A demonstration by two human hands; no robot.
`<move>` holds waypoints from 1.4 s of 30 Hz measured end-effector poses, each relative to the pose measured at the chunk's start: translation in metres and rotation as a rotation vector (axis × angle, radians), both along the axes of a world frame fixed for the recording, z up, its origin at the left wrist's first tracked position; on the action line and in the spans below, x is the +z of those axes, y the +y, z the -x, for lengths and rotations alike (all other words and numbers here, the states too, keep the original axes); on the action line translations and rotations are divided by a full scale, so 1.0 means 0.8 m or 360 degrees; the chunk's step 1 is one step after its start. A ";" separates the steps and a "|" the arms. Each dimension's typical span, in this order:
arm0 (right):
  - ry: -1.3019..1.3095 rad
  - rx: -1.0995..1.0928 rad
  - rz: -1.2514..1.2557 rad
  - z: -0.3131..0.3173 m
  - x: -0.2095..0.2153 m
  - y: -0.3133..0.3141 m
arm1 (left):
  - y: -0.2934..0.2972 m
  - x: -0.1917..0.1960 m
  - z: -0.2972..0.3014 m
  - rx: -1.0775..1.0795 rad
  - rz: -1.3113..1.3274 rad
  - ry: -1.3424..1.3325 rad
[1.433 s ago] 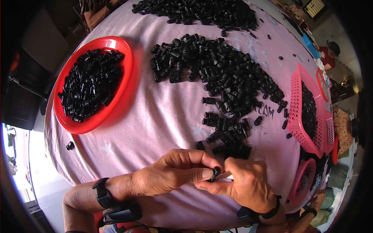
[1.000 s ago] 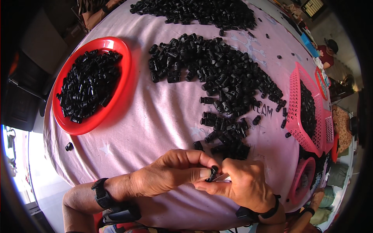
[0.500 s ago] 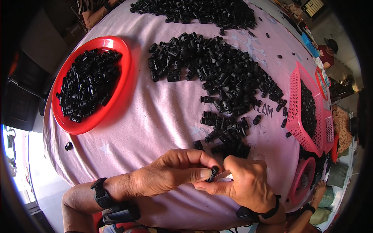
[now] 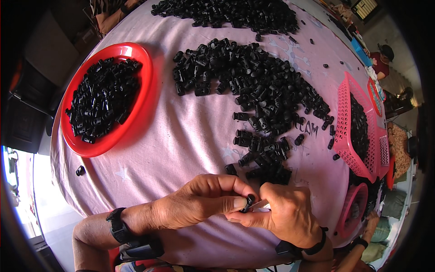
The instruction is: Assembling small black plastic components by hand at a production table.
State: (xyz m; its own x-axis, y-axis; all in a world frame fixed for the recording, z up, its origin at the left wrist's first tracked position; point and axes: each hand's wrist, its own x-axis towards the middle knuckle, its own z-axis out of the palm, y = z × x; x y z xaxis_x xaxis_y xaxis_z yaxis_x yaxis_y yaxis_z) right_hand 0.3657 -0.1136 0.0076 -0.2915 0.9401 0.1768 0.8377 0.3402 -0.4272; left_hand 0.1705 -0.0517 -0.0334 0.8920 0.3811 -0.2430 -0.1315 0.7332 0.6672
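Close to the table's near edge, my left hand (image 4: 199,204) pinches a small black plastic cord lock (image 4: 248,202) between thumb and forefinger. My right hand (image 4: 290,213) is closed around a thin, pale blade-like tool (image 4: 260,204), mostly hidden by the fingers. Its tip meets the cord lock or lies right beside it. Just beyond both hands, a long loose heap of similar black pieces (image 4: 258,86) stretches over the pink cloth (image 4: 181,149). On the left, a red plate (image 4: 147,90) holds many more of them.
Another black heap (image 4: 231,13) lies at the far edge. To the right stand a pink perforated basket (image 4: 345,118) with black pieces and a round pink basket (image 4: 362,199). One stray piece (image 4: 80,170) sits near the plate. A co-worker's arm (image 4: 371,224) reaches in at lower right.
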 end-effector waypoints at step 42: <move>0.0667 0.0102 0.0161 -0.006 0.015 0.009 | 0.009 0.000 0.009 0.0036 0.0476 -0.0137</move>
State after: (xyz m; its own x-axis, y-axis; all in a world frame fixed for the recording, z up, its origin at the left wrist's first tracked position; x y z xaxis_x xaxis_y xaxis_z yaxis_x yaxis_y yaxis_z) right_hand 0.3704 -0.1063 0.0194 -0.2726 0.9410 0.2005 0.5631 0.3250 -0.7598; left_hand 0.1630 -0.0447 -0.0336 0.9063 0.3241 -0.2713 -0.1968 0.8916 0.4079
